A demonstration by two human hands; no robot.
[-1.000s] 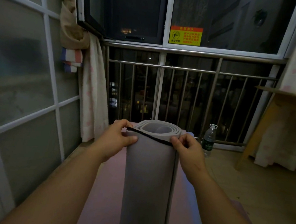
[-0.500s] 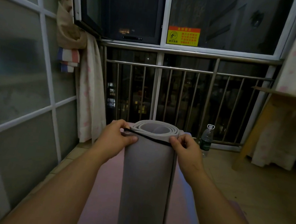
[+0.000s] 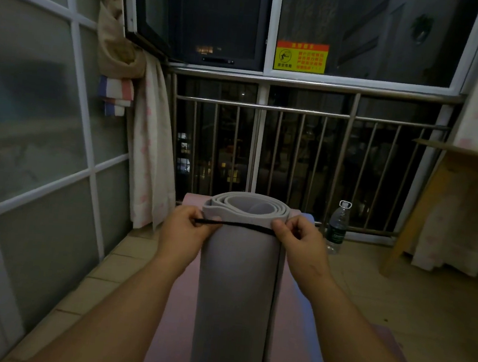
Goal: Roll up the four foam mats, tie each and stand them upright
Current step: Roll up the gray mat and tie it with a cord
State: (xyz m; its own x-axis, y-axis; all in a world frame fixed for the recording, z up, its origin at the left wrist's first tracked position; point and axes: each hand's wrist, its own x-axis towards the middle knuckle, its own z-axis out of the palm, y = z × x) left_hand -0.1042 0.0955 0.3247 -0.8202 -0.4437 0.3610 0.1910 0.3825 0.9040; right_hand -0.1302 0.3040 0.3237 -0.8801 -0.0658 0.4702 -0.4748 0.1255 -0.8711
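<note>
1. Grey rolled foam mat (image 3: 238,284): extends toward the steel balcony railing (image 3: 298,111), spiral end nearest it, over a flat pink foam mat (image 3: 174,306). It is already rolled, so tying appears to be the step in hand.
2. Thin black cord (image 3: 236,225): drawn taut across the roll's railing-side end, probably to keep the outer flap from springing open.
3. Left hand (image 3: 185,228): fingers (image 3: 198,216) pinch one cord end beside the roll.
4. Right hand (image 3: 302,243): fingers (image 3: 281,226) curl round the other end, so the opposed pull keeps the cord tight.
5. Clear plastic water bottle (image 3: 337,229): upright just before the railing, apart from the work.
</note>
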